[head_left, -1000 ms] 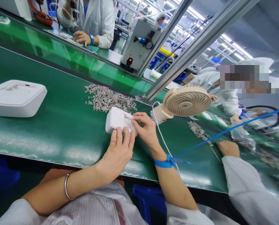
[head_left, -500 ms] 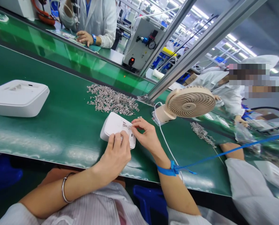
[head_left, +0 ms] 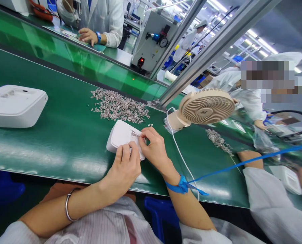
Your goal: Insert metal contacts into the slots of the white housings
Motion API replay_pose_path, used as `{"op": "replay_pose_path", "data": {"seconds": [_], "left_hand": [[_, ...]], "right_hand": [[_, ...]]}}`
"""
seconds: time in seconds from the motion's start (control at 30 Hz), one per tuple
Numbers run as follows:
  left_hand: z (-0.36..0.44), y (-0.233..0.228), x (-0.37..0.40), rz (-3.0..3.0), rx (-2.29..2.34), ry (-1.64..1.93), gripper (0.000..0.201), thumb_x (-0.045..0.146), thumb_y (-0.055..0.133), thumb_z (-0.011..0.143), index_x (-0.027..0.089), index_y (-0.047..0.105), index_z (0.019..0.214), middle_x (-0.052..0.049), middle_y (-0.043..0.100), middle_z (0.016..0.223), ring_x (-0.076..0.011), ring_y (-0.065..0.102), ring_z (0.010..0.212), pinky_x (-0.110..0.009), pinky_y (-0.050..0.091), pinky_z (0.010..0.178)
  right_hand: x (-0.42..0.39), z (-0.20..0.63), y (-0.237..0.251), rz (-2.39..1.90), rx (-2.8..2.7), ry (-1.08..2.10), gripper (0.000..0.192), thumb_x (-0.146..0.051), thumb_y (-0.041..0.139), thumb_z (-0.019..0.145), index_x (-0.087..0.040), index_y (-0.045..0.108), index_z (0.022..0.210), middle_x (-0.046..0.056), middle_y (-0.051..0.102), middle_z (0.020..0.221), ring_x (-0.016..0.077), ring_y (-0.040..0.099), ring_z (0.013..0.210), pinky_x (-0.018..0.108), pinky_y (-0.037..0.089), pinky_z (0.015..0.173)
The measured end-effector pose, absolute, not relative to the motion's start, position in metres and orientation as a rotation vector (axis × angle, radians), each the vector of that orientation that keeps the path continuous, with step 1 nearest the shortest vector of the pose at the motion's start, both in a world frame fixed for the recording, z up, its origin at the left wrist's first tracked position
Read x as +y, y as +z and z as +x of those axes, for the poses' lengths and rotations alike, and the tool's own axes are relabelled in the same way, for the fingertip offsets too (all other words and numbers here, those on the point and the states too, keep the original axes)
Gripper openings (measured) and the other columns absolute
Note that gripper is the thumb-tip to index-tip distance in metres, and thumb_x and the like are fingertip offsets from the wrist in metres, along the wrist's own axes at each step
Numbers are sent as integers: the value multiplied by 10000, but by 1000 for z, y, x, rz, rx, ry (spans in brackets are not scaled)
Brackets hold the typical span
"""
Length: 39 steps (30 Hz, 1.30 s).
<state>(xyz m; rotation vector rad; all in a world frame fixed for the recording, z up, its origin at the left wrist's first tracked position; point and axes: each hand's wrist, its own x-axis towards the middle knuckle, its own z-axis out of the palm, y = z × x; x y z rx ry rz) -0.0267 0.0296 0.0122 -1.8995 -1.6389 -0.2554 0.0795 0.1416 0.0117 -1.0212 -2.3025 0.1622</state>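
left hand point(head_left: 124, 166) pins the small white housing point(head_left: 120, 135) flat on the green tabletop point(head_left: 64, 135), fingers pressed on its near edge. right hand point(head_left: 153, 147) pinches something tiny at its top. it looks light, rigid, slick plastic; best held by the edges. just beyond the grip lies a pile of metal clips point(head_left: 117, 106), a desk fan point(head_left: 204, 108) to its right.

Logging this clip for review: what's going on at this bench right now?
A person seated at a green conveyor belt works on a small white plastic housing lying on it. The left hand steadies its near edge, while the right hand pinches something tiny at a slot on its top. A heap of small metal parts lies just behind, a second white housing sits to the left, and a beige desk fan stands to the right. Co-workers sit alongside and across.
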Motion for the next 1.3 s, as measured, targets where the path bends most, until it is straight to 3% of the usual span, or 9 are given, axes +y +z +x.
{"op": "replay_pose_path", "data": {"seconds": [0.27,0.53,1.3], "left_hand": [[-27,11,29,-1901,-1641,-274,356,221,485,873,51,573,1173,-118,574,1123,-233,565,963,-335,443,891],[-27,8,30,-1891,-1640,-331,352,214,496,864,49,578,1164,-127,582,1118,-231,568,954,-340,436,885],[-30,12,24,-1958,-1652,-376,370,245,531,844,83,582,1173,-97,569,1110,-209,534,951,-323,442,876]], "right_hand": [[126,90,2,-995,-2210,198,194,-179,455,858,-184,649,840,126,640,1058,217,630,951,384,529,810],[120,95,2,-994,-2208,268,210,-198,486,858,-193,682,936,122,622,1156,217,633,985,396,530,866],[112,98,10,-1023,-2262,260,206,-160,490,849,-207,654,964,124,606,1159,223,612,1016,402,527,840]]}}
